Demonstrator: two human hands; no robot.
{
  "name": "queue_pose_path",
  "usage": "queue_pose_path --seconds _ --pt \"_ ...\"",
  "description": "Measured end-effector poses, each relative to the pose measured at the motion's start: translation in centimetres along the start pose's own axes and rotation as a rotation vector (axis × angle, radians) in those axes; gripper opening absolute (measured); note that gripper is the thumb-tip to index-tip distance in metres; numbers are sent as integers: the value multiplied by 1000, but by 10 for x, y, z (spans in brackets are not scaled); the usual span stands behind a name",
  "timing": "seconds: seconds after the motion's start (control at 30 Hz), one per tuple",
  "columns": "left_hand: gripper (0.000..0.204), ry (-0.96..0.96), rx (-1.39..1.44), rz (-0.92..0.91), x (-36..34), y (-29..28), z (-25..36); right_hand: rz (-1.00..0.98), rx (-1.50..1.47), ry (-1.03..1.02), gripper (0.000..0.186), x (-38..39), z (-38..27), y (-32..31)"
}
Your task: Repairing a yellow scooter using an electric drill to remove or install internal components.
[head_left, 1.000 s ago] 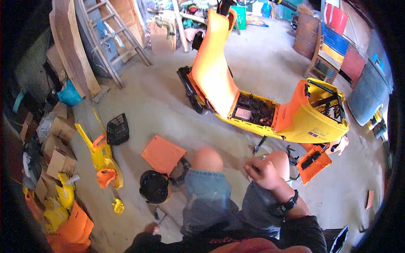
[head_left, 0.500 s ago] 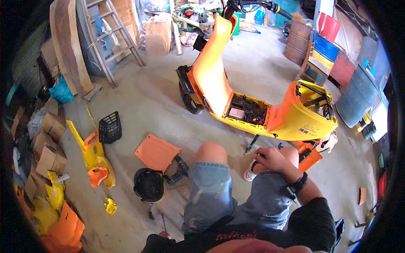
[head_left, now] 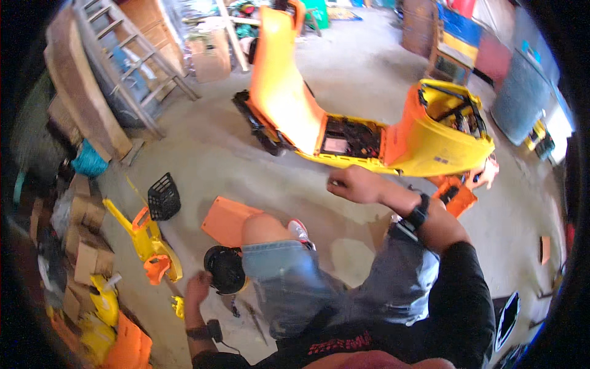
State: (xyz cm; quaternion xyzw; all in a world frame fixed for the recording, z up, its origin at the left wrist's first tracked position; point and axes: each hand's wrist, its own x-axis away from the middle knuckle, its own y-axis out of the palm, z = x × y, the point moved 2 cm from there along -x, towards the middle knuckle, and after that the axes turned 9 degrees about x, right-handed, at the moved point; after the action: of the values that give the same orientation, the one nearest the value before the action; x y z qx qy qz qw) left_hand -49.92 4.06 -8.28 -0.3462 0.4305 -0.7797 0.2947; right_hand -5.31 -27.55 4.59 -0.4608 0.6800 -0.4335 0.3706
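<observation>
My right hand (head_left: 357, 185) hangs in the air in front of the scooter's yellow lower side, its fingers curled in; whatever may be inside them is hidden. The scooter (head_left: 430, 144) is orange and yellow, with its floor opening uncovered and dark parts inside. My left hand (head_left: 198, 288) is at the left of a black, round, bowl-shaped thing (head_left: 226, 270) on the floor. Its fingers are blurred and small. A thin, long tool (head_left: 255, 323), which looks like a screwdriver, lies on the floor near my left thigh.
An orange panel (head_left: 228, 220) lies beyond my left knee. Further left are a black basket (head_left: 163, 197) and a yellow body part (head_left: 142, 237). Cardboard boxes (head_left: 92, 258) and orange panels (head_left: 129, 341) line the left side. A wooden ladder (head_left: 126, 55) leans at the back left.
My right hand has lifted off my right knee and moved left and up toward the scooter. My left hand has come up from the lower edge, beside the black round thing. The view has shifted.
</observation>
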Motion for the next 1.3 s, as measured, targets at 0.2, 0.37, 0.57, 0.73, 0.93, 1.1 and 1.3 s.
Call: queue_pose_path --seconds 0.2,0.37,0.57,0.73,0.93,1.1,1.3 --pt "22 500 623 209 -20 -113 255 7 -81 98 27 -20 57 27" --pt "17 713 656 -279 -45 -58 414 555 -14 287 20 -15 140 -23" --pt "27 729 537 -444 -118 34 444 731 -251 820 40 48 233 -50" --pt "29 801 217 -332 -121 20 452 805 -36 974 40 98 256 -67" --pt "30 851 323 -296 -154 24 452 629 320 1046 46 73 235 -80" --pt "30 800 287 -302 -148 28 441 523 522 1074 52 64 228 -79" --pt "31 760 298 -322 -144 23 424 495 516 1139 40 72 214 -83"
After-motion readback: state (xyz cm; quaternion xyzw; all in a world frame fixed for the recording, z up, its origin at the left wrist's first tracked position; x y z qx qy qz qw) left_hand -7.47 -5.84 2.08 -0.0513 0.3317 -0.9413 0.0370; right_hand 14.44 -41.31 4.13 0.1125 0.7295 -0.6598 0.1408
